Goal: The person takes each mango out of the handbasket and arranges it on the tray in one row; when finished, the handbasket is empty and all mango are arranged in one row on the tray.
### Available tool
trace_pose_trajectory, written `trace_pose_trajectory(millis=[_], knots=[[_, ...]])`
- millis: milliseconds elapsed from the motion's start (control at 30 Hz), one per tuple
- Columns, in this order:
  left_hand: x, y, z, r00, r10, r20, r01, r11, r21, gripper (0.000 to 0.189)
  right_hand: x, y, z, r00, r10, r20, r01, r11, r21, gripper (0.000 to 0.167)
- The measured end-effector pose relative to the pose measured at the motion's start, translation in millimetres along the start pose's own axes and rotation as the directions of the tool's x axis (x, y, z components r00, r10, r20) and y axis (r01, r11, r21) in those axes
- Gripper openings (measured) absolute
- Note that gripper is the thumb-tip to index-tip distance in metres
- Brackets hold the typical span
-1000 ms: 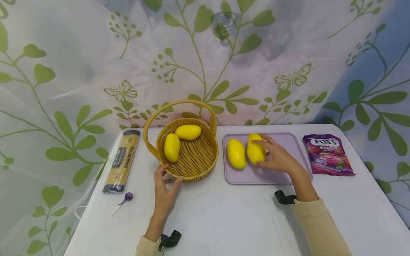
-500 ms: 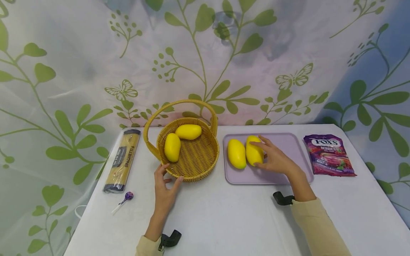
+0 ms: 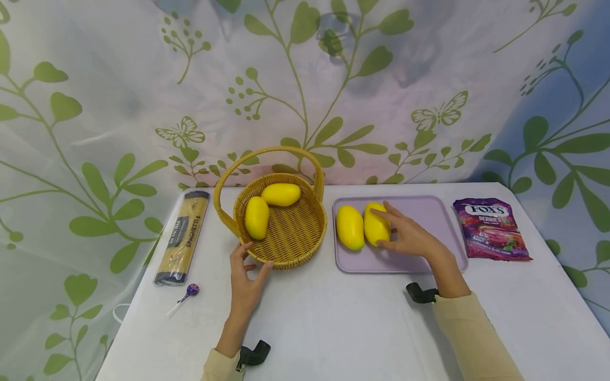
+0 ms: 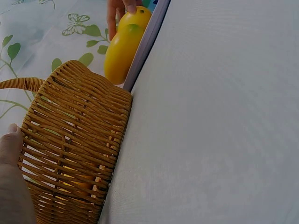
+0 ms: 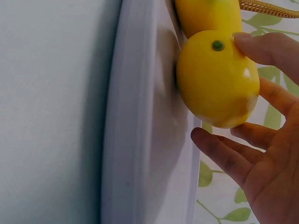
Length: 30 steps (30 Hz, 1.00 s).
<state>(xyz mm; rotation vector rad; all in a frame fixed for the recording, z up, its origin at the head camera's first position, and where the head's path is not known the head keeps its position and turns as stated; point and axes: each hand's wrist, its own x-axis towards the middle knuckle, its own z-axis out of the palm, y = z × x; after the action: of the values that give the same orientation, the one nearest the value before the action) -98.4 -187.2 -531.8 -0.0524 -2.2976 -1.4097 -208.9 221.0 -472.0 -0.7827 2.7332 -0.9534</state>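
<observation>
A round wicker basket (image 3: 294, 233) with a tall handle holds two yellow mangoes, one on its left side (image 3: 257, 218) and one at the back (image 3: 281, 194). My left hand (image 3: 245, 288) holds the basket's front rim, its thumb (image 4: 10, 143) at the rim in the left wrist view. On the lilac tray (image 3: 424, 211) two more mangoes lie side by side. My right hand (image 3: 411, 235) grips the right mango (image 3: 375, 226), thumb near the stem end and fingers spread around its far side. The left mango (image 3: 350, 228) lies close against it.
A spaghetti pack (image 3: 183, 238) and a purple-wrapped lollipop (image 3: 192, 289) lie left of the basket. To the tray's right is a purple Fox's candy bag (image 3: 492, 229). Behind the white table (image 3: 333, 323) hangs a leaf-patterned curtain (image 3: 305, 95).
The right mango has shifted a little to the left with my right hand and now sits close beside the other mango. My left hand stays at the basket.
</observation>
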Motion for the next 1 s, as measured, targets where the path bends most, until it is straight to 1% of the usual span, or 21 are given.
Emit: trace_pose_trajectory(millis=[400, 600, 733, 767, 800, 900, 1000], knots=[[-0.5, -1.0, 0.6, 1.0, 0.015, -0.006, -0.015, 1.0, 0.008, 0.065, -1.4, -4, -3, 1.0, 0.0, -0.001, 0.0, 0.999, -0.04, 0.08], [-0.8, 0.8, -0.1, 1.0, 0.006, 0.0, -0.006, 1.0, 0.017, 0.065, -1.2, -15, -10, 0.998, -0.029, -0.051, 0.025, 0.996, -0.08, 0.077], [-0.8, 1.6, -0.2, 1.0, -0.002, 0.002, 0.002, 1.0, 0.011, 0.065, 1.5, -36, -20, 0.996, -0.047, -0.077, 0.041, 0.996, -0.078, 0.075], [-0.8, 1.3, -0.3, 1.0, 0.005, 0.002, -0.005, 1.0, 0.011, 0.065, 2.9, -44, -23, 0.995, -0.059, -0.079, 0.053, 0.996, -0.078, 0.076], [-0.8, 6.6, -1.0, 1.0, 0.004, 0.002, -0.004, 1.0, 0.007, 0.064, 4.2, -52, -26, 0.994, -0.07, -0.084, 0.064, 0.995, -0.075, 0.077], [-0.5, 6.3, -1.1, 1.0, 0.01, 0.002, -0.01, 1.0, 0.011, 0.063, 10.3, -77, -32, 0.99, -0.11, -0.089, 0.103, 0.992, -0.078, 0.077], [-0.7, 6.8, -1.1, 1.0, 0.002, 0.004, -0.002, 1.0, 0.009, 0.064, 18.4, -98, -33, 0.983, -0.158, -0.098, 0.151, 0.986, -0.075, 0.074]])
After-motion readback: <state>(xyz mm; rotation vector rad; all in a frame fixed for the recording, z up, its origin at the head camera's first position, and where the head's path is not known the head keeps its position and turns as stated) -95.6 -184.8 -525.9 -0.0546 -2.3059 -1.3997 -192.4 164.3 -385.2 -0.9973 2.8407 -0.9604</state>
